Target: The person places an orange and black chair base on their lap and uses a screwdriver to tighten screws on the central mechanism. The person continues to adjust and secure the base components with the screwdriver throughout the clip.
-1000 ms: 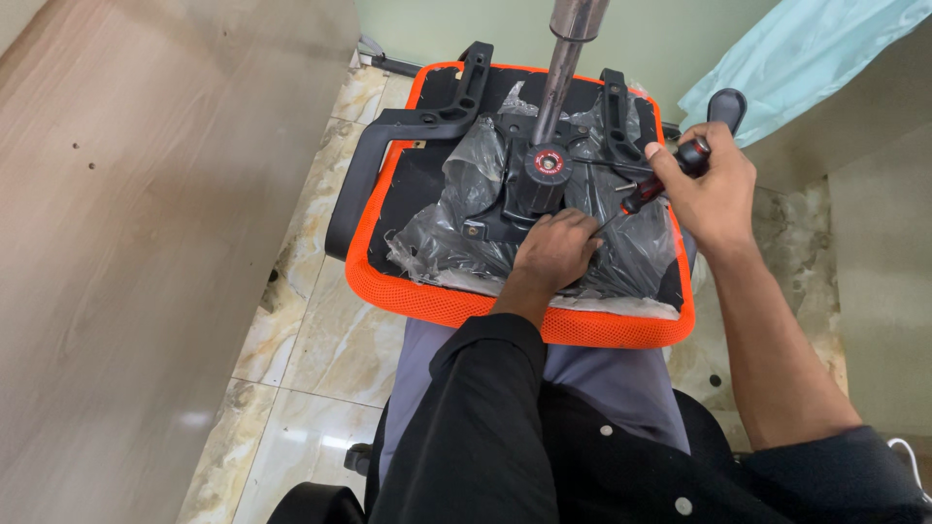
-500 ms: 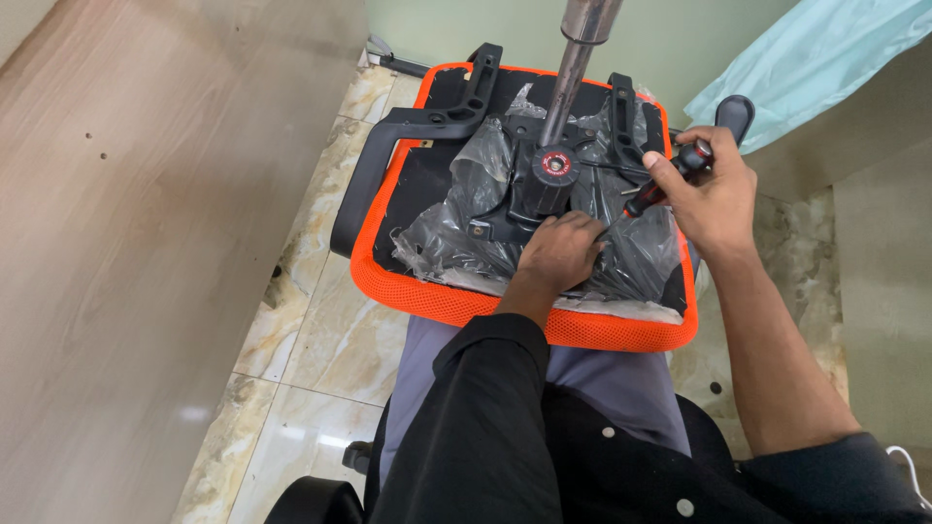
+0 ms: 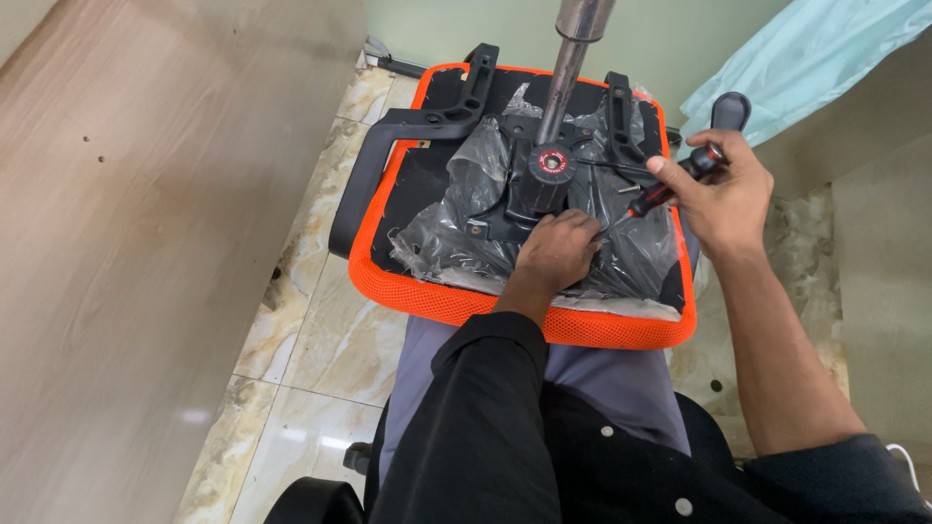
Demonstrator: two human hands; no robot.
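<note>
- Chair seat (image 3: 621, 328): upturned on our lap, orange mesh rim, underside wrapped in clear plastic.
- Mechanism plate (image 3: 529, 194): black, bolted at the middle of the chair seat, with a metal gas column (image 3: 573, 58) rising from it.
- Left hand (image 3: 555, 254): just below the mechanism plate, fingers curled and pressing on the plastic; we cannot tell whether it pinches anything.
- Right hand (image 3: 723, 199): right of the mechanism plate, clenched around a screwdriver (image 3: 670, 189) with a red-and-black handle, tip slanting toward our left hand.
- Armrest bracket (image 3: 408, 146): black, left of the mechanism plate, overhanging the marble floor (image 3: 320, 330).
</note>
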